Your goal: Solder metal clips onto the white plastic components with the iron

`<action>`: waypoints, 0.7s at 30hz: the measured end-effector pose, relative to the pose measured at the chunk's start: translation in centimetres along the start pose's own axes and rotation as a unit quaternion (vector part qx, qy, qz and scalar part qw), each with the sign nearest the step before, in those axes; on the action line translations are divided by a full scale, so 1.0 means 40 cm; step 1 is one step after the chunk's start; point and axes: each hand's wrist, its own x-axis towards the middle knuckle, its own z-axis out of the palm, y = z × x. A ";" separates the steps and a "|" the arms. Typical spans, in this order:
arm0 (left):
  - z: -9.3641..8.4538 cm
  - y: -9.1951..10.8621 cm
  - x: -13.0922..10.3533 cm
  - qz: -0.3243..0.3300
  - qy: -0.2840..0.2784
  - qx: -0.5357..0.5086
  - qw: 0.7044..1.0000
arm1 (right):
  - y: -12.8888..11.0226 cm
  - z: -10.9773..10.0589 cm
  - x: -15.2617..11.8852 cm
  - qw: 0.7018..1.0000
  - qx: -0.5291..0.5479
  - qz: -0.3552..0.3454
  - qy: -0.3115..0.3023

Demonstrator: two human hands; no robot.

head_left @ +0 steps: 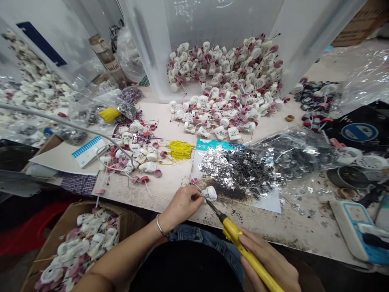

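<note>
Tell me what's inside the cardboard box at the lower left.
The cardboard box holds a heap of white plastic parts mixed with pink pieces. Whatever lies beneath the top layer is covered, and the left forearm hides one side.

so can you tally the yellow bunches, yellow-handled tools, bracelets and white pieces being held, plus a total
Yellow bunches: 2 (loose bunch, bagged bunch)
Yellow-handled tool: 1, in the right hand
Bracelet: 1
Held white piece: 1, at the left hand
Total: 5
</note>
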 end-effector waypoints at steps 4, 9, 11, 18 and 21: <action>-0.005 -0.002 0.006 -0.001 -0.021 -0.003 1.000 | 0.006 0.006 0.006 1.000 -0.021 -0.012 0.001; -0.005 -0.007 0.010 0.004 -0.026 -0.008 1.000 | 0.003 0.014 0.007 0.999 -0.030 -0.017 0.006; -0.005 -0.008 0.010 0.004 -0.028 -0.010 1.000 | -0.002 0.013 0.013 0.999 -0.033 -0.026 0.006; -0.009 -0.007 0.014 0.006 -0.032 0.006 0.999 | -0.023 -0.020 0.048 0.992 -0.083 -0.066 -0.073; -0.009 -0.002 0.013 0.001 -0.032 0.009 0.999 | -0.012 -0.013 0.035 0.997 -0.045 -0.040 -0.039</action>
